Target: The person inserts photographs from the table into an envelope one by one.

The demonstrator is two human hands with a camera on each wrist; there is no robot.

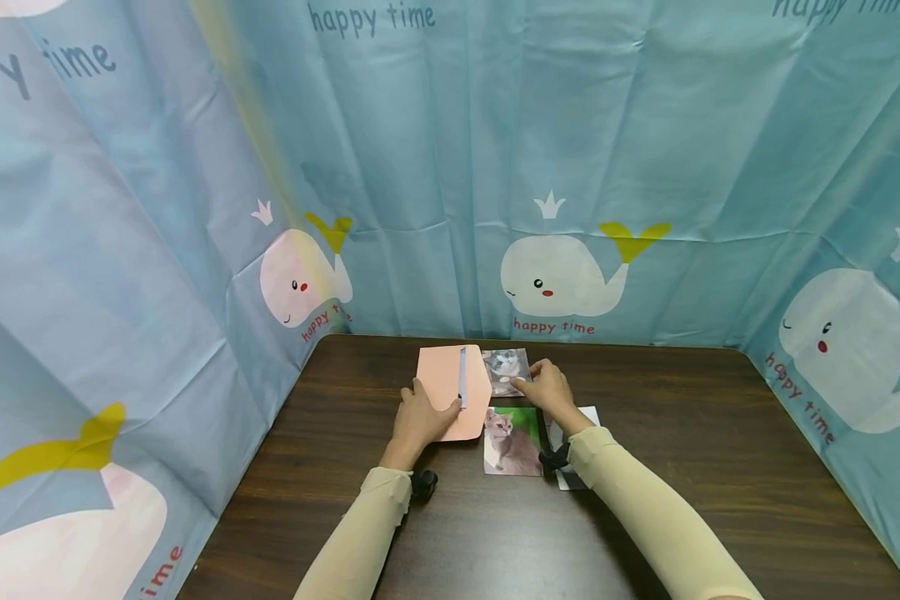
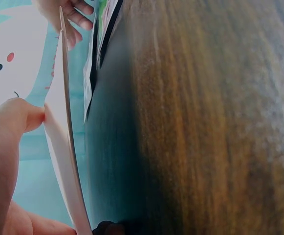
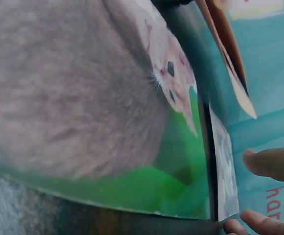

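My left hand (image 1: pixel 420 417) grips a pink envelope (image 1: pixel 444 371) by its left part, thumb across the front. A narrow pale-blue strip (image 1: pixel 462 375) shows along the envelope's face near its pointed flap. In the left wrist view the envelope (image 2: pixel 62 132) is seen edge-on, raised off the tabletop. My right hand (image 1: pixel 553 390) is at the right edge of a grey cat picture (image 1: pixel 501 367). In the right wrist view its fingertips (image 3: pixel 234 226) are at that picture's corner while the thumb hovers apart from the surface. Nearer lies a picture of a kitten on green (image 1: pixel 512 442).
Another whitish card (image 1: pixel 573 479) lies partly hidden beneath my right forearm. The dark wooden table (image 1: pixel 690 433) is bordered at the back and sides by a blue curtain (image 1: pixel 435 167) printed with whales. Black wrist straps (image 1: pixel 423 485) sit on both wrists.
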